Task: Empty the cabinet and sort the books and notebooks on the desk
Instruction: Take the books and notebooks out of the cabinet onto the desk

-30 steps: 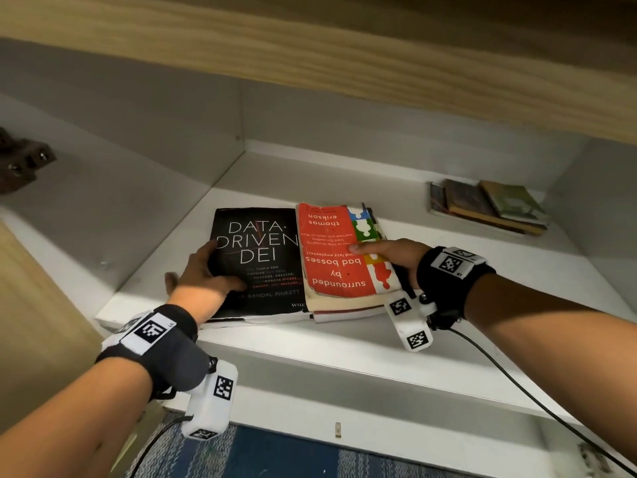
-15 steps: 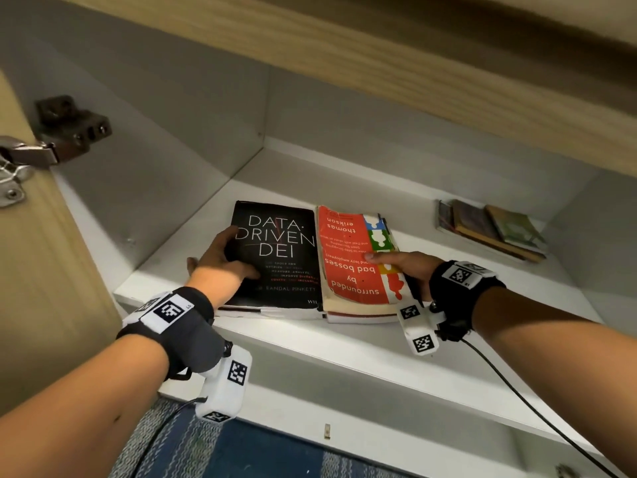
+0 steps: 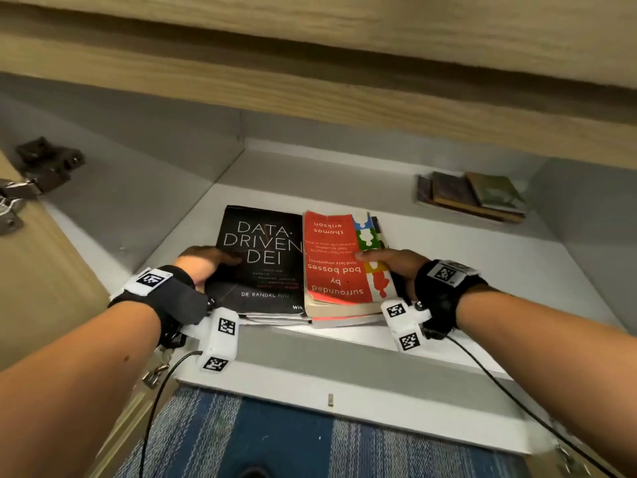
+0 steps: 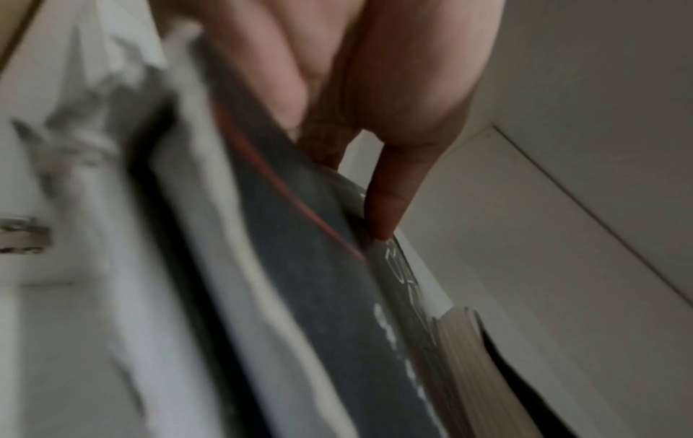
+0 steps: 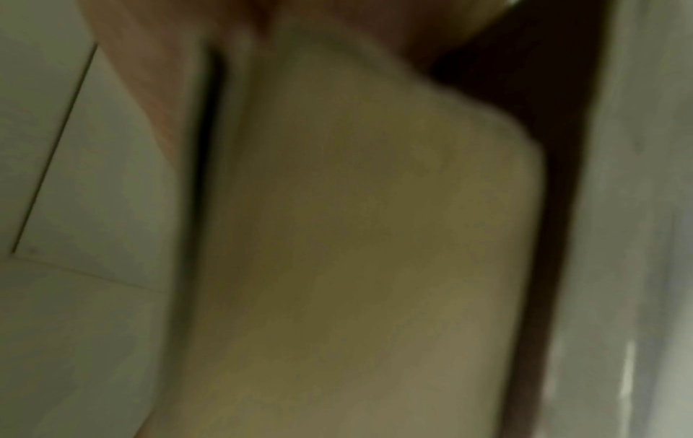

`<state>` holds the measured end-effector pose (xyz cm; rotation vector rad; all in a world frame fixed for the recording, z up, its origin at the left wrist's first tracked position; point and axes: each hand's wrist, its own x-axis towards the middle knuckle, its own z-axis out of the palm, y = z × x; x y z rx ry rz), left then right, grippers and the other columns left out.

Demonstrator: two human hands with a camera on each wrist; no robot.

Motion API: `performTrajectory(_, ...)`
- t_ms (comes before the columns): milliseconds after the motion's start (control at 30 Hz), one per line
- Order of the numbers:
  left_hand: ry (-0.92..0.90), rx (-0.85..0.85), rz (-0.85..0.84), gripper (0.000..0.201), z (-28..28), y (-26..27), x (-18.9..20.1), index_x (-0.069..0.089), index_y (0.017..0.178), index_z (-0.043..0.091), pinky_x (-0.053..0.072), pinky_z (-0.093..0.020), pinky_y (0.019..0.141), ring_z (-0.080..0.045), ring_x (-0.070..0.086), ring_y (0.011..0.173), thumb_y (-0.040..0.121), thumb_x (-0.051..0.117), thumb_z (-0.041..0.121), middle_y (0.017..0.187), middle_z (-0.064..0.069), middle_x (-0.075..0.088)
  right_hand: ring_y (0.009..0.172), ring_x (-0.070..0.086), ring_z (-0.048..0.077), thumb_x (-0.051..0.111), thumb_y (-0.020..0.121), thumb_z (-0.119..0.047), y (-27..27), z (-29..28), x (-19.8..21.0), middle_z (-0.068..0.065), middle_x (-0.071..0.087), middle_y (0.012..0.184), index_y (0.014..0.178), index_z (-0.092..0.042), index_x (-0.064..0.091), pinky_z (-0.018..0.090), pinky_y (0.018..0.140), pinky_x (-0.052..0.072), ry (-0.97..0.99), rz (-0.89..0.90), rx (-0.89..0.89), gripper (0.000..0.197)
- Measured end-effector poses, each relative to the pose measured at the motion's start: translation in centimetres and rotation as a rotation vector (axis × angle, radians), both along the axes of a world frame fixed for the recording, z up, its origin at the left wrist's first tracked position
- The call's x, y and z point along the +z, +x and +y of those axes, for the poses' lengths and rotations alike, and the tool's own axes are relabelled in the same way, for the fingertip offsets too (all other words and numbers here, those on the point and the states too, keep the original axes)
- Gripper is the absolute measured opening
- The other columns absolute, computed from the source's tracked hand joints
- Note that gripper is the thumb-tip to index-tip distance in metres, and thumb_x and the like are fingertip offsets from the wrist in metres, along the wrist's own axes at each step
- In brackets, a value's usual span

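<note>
At the front edge of the white cabinet shelf (image 3: pixel 465 257) we hold two stacks side by side. The black hardcover book titled "Data-Driven DEI" (image 3: pixel 262 260) lies flat on top of the left stack, over thin white booklets (image 3: pixel 272 318) whose edges show beneath it. Touching its right side lies the red paperback "surrounded by bad bosses" (image 3: pixel 336 263), its print upside down to us, resting on another red-edged book (image 3: pixel 348 320).

Our left hand (image 3: pixel 203 262) grips the left edge of the black book: the thumb lies across the cover while the fingers (image 4: pixel 270 77) curl under the stack, as the left wrist view shows. Our right hand (image 3: pixel 396 265) grips the right edge of the red paperback, thumb on the cover; the right wrist view is blurred and shows mostly the paperback's cream page block (image 5: pixel 356 237), so we cannot tell how the other fingers lie.

Well apart, at the back right of the shelf, lies a small pile of dark brown and olive-green books (image 3: pixel 472 196). At left we see the tan wooden cabinet door (image 3: pixel 41 281) with its metal hinge (image 3: pixel 20 198). Below the shelf lies a blue striped rug (image 3: pixel 310 443).
</note>
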<state>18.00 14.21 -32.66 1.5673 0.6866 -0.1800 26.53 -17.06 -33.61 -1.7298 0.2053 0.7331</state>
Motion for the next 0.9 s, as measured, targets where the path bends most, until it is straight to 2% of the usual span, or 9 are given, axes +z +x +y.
performTrajectory(133, -0.030, -0.003, -0.020, 0.027, -1.1, -1.0, 0.1, 0.063, 0.117, 0.003, 0.057, -0.031, 0.046, -0.023, 0.068, 0.052, 0.090, 0.059, 0.002, 0.085, -0.015, 0.072, 0.103, 0.069, 0.034, 0.089, 0.060, -0.029, -1.1, -1.4, 0.4, 0.015, 0.072, 0.111, 0.120, -0.012, 0.066, 0.051, 0.099, 0.049, 0.085, 0.028, -0.017, 0.066)
performTrajectory(200, -0.012, 0.018, -0.056, 0.026, -1.6, -1.4, 0.3, 0.065, 0.116, 0.004, 0.058, -0.032, 0.053, -0.023, 0.068, 0.056, 0.091, 0.061, 0.006, 0.098, -0.019, 0.070, 0.105, 0.068, 0.033, 0.088, 0.061, -0.026, -1.8, -1.9, 0.8, 0.015, 0.071, 0.114, 0.122, -0.012, 0.065, 0.050, 0.101, 0.048, 0.132, 0.039, -0.012, 0.067)
performTrajectory(267, 0.049, 0.051, -0.075, 0.018, -2.4, -2.4, 1.8, 0.068, 0.106, 0.006, 0.057, -0.035, 0.063, -0.025, 0.068, 0.060, 0.089, 0.063, 0.006, 0.092, -0.017, 0.072, 0.105, 0.068, 0.033, 0.086, 0.065, -0.025, -3.0, -2.7, 1.9, 0.014, 0.071, 0.114, 0.122, -0.011, 0.065, 0.049, 0.101, 0.047, 0.163, 0.062, -0.028, 0.063)
performTrajectory(367, 0.090, 0.027, 0.000, 0.007, -3.3, -4.5, 5.3, 0.067, 0.090, 0.006, 0.056, -0.032, 0.047, -0.022, 0.066, 0.044, 0.091, 0.061, 0.008, 0.060, -0.010, 0.071, 0.103, 0.068, 0.036, 0.095, 0.046, -0.034, -4.9, -3.9, 3.8, 0.016, 0.072, 0.111, 0.119, -0.010, 0.066, 0.053, 0.100, 0.047, 0.139, 0.115, -0.050, 0.083)
performTrajectory(433, 0.114, -0.011, 0.080, 0.012, -4.1, -6.4, 7.9, 0.067, 0.089, 0.003, 0.055, -0.029, 0.046, -0.021, 0.064, 0.041, 0.092, 0.061, 0.012, 0.054, -0.008, 0.069, 0.100, 0.069, 0.036, 0.096, 0.040, -0.036, -7.0, -5.0, 5.6, 0.018, 0.071, 0.110, 0.120, -0.006, 0.065, 0.054, 0.100, 0.048, 0.100, 0.150, -0.065, 0.091)
performTrajectory(533, 0.138, -0.041, 0.155, 0.021, -5.3, -9.7, 11.5, 0.067, 0.097, -0.005, 0.057, -0.031, 0.053, -0.025, 0.065, 0.046, 0.091, 0.064, 0.015, 0.055, -0.009, 0.069, 0.095, 0.069, 0.034, 0.085, 0.063, -0.023, -11.9, -6.4, 9.8, 0.022, 0.070, 0.110, 0.115, -0.001, 0.065, 0.052, 0.100, 0.048, 0.116, 0.232, -0.112, 0.060)
performTrajectory(633, 0.092, -0.065, 0.238, 0.021, -7.4, -13.5, 16.1, 0.066, 0.103, -0.003, 0.055, -0.026, 0.045, -0.023, 0.067, 0.047, 0.090, 0.066, 0.014, 0.062, -0.009, 0.072, 0.103, 0.069, 0.031, 0.078, 0.078, -0.022, -16.8, -8.6, 14.5, 0.016, 0.072, 0.110, 0.117, -0.005, 0.067, 0.049, 0.102, 0.047, 0.142, 0.270, -0.096, 0.044)
performTrajectory(733, 0.030, -0.104, 0.322, 0.018, -9.2, -16.9, 21.1, 0.066, 0.104, 0.001, 0.053, -0.026, 0.040, -0.020, 0.067, 0.045, 0.090, 0.065, 0.013, 0.068, -0.012, 0.073, 0.103, 0.069, 0.032, 0.078, 0.078, -0.022, -21.7, -10.8, 19.9, 0.014, 0.072, 0.111, 0.118, -0.010, 0.068, 0.049, 0.100, 0.049, 0.166, 0.325, -0.135, 0.043)
performTrajectory(900, -0.066, -0.201, 0.350, 0.012, -11.6, -20.3, 29.9, 0.064, 0.098, -0.001, 0.050, -0.023, 0.038, -0.020, 0.067, 0.045, 0.093, 0.059, 0.008, 0.062, -0.010, 0.072, 0.099, 0.070, 0.034, 0.089, 0.063, -0.024, -28.7, -14.0, 28.3, 0.017, 0.071, 0.110, 0.124, -0.011, 0.061, 0.051, 0.094, 0.052, 0.175, 0.434, -0.257, 0.069)
